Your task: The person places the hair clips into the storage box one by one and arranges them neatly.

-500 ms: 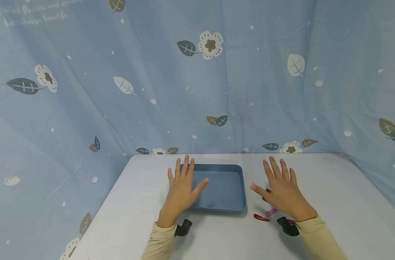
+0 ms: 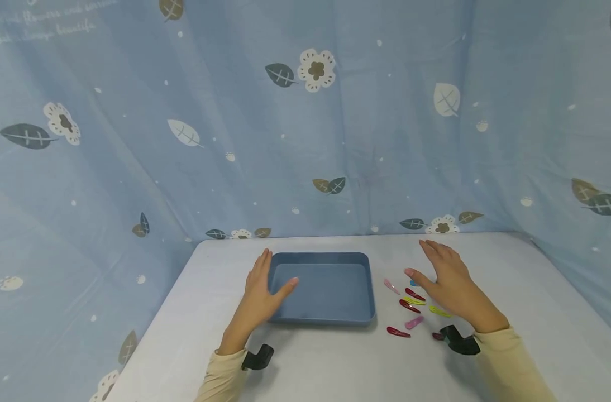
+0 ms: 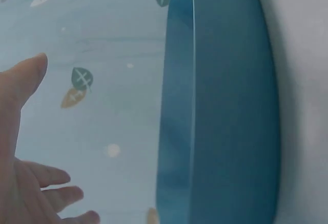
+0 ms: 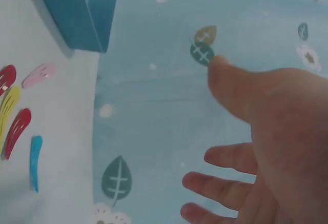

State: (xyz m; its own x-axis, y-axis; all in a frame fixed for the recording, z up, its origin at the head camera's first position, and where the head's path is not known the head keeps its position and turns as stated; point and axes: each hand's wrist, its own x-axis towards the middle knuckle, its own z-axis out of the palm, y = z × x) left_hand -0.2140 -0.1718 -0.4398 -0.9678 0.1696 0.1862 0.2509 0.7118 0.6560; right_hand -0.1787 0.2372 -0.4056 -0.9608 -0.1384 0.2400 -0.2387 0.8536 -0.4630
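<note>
A blue rectangular tray (image 2: 321,287) lies on the white table, with nothing in it. My left hand (image 2: 259,298) hovers at the tray's left side, thumb spread toward it, holding nothing. To the right of the tray, several snap hair clips lie scattered: a dark red clip (image 2: 398,332), a purple clip (image 2: 414,322), a yellow-green clip (image 2: 439,311), a pale pink clip (image 2: 391,286) and a blue clip (image 4: 35,162) among them. Above the clips' right side hangs my right hand (image 2: 453,287), fingers extended and thumb apart, also holding nothing.
A blue curtain (image 2: 305,134) printed with leaves and flowers hangs behind the table and along its sides. The white tabletop (image 2: 330,363) stretches in front of the tray. Black wrist mounts (image 2: 258,357) sit under both sleeves.
Both hands have turned from palms down with fingers spread to palms facing inward. They have moved apart slightly, baring more of the tray and more clips. The view has shifted slightly.
</note>
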